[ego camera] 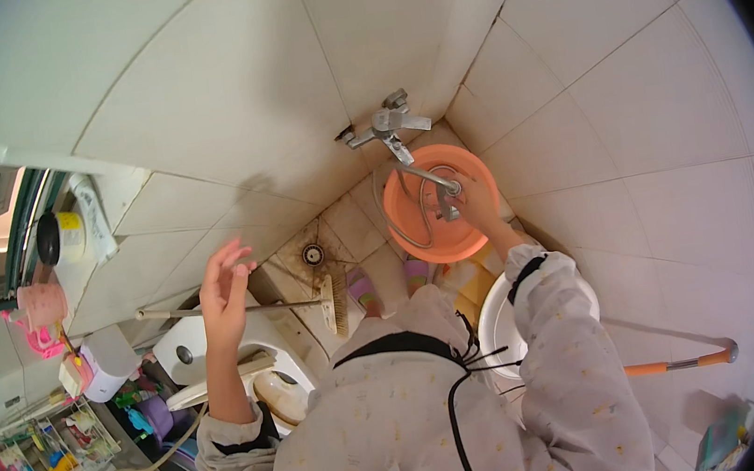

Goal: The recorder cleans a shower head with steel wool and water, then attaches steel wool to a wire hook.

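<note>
My right hand (479, 207) reaches over an orange plastic basin (446, 248), its fingers at the outlet end of the long metal spout (427, 174). This spout comes from a chrome wall mixer tap (388, 124). Just under the fingers is a grey metal piece (448, 211), partly hidden. A flexible hose (425, 212) loops inside the basin and over its rim. On the left, my left hand (222, 286) is raised with fingers apart and slightly curled, holding nothing. Below it in the picture are a long-handled brush (333, 306) and a white toilet (286, 359).
A floor drain (313, 254) lies near the purple slippers (360, 287) on my feet. Beside my right leg stands a white bucket (501, 326), next to yellow patterned cloth (470, 277). An orange handle (682, 363) projects at right. Bottles crowd a wire rack (67, 446) at lower left.
</note>
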A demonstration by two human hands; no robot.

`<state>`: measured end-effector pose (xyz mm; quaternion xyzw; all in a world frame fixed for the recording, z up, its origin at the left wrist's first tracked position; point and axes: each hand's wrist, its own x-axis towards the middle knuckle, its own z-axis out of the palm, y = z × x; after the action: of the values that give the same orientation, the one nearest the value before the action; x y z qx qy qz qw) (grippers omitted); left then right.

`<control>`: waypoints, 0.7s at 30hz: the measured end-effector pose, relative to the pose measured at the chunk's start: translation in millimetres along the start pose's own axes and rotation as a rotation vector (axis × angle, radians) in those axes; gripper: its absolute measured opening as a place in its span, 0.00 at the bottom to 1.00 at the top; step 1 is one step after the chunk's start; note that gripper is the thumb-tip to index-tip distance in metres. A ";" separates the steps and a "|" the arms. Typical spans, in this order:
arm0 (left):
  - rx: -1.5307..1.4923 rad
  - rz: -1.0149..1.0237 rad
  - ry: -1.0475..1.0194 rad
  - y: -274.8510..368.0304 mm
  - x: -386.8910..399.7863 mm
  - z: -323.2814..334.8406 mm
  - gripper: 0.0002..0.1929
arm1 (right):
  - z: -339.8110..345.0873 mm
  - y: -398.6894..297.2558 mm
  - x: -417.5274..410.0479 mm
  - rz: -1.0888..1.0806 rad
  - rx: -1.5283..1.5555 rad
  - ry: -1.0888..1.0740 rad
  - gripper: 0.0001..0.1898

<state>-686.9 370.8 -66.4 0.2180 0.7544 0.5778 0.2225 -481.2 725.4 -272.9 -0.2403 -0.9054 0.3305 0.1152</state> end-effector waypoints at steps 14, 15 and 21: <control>0.114 -0.342 -0.001 -20.0 -7.9 17.5 0.16 | 155.6 143.2 -91.5 0.697 0.475 0.357 0.13; 0.114 -0.352 0.009 -19.3 -7.9 17.8 0.16 | 156.3 140.2 -94.0 0.730 0.473 0.360 0.13; 0.115 -0.392 -0.001 -23.3 -2.4 32.5 0.16 | 158.4 171.0 -107.6 1.020 0.943 0.397 0.10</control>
<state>-667.5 389.0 -96.4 0.0795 0.8140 0.4795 0.3180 -385.7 698.2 -509.6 -0.6131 -0.4035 0.6488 0.2006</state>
